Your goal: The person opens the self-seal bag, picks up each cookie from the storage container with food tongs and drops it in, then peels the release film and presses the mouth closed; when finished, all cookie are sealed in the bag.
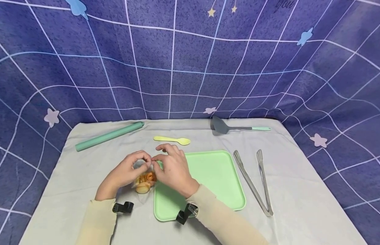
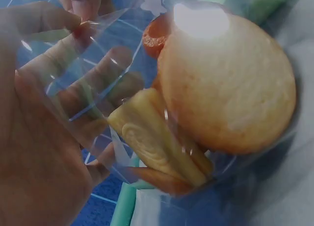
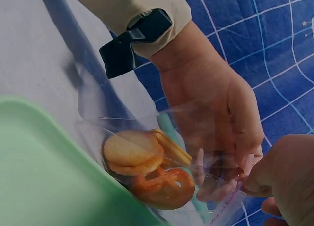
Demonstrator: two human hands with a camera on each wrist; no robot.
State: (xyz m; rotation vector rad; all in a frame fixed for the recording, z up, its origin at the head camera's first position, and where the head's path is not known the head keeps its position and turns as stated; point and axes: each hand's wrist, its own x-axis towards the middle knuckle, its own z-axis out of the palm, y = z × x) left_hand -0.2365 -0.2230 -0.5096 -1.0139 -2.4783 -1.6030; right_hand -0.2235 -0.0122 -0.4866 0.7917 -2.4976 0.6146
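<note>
A clear plastic bag (image 3: 100, 101) hangs from both hands, its seal strip at the fingertips. Inside it lie a round cream-coloured bun or cookie (image 2: 230, 84), a glossy brown pretzel (image 3: 167, 188) and a rectangular biscuit (image 2: 152, 138) with a swirl pattern. My left hand (image 1: 125, 172) pinches the top edge of the bag between thumb and index finger. Close against it, my right hand (image 1: 176, 170) pinches the same edge, with its other fingers partly bent. The bag hangs at the left edge of a light green tray (image 1: 215, 180), above the grey cloth.
Behind the hands lies a yellow spoon (image 1: 171, 140). A green rolling pin (image 1: 108, 136) rests at the back left, and a grey spatula (image 1: 221, 126) with a mint handle at the back right. Metal tongs (image 1: 252, 187) lie spread right of the tray. A blue patterned curtain (image 1: 190, 58) stands behind.
</note>
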